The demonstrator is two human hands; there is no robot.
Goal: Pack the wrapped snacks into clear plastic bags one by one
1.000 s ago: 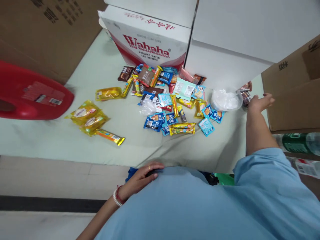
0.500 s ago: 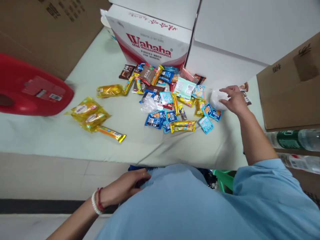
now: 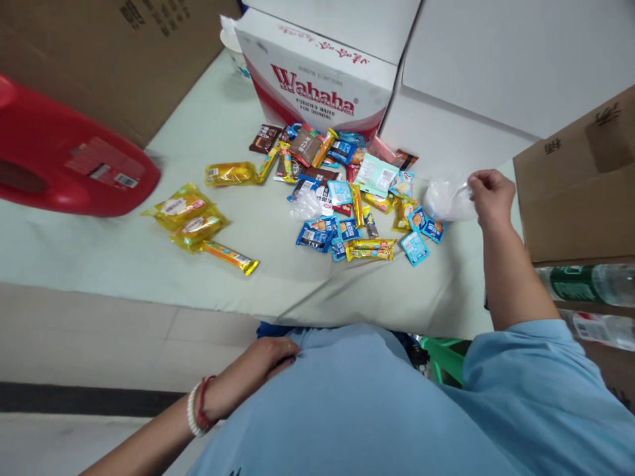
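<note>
My right hand is closed in a pinch on the edge of a translucent white plastic bag, pulling a thin part of it out to the right. The bag's rounded, thicker part lies on the table beside small blue snack packets. My left hand is below the table's front edge, against the blue shirt. Its fingers are curled, and the tips are hidden, so I cannot make out anything in them. Between the hands, farther back, lies a pile of wrapped snacks.
A white-and-red water carton stands behind the pile. Yellow snack packs and a yellow snack stick lie to the left, near a red jug. On the right are a cardboard box and plastic bottles.
My right hand has gone from reaching over the plastic bag with fingers spread to pinching its edge, farther right. The bag is stretched toward it. The view has shifted slightly.
</note>
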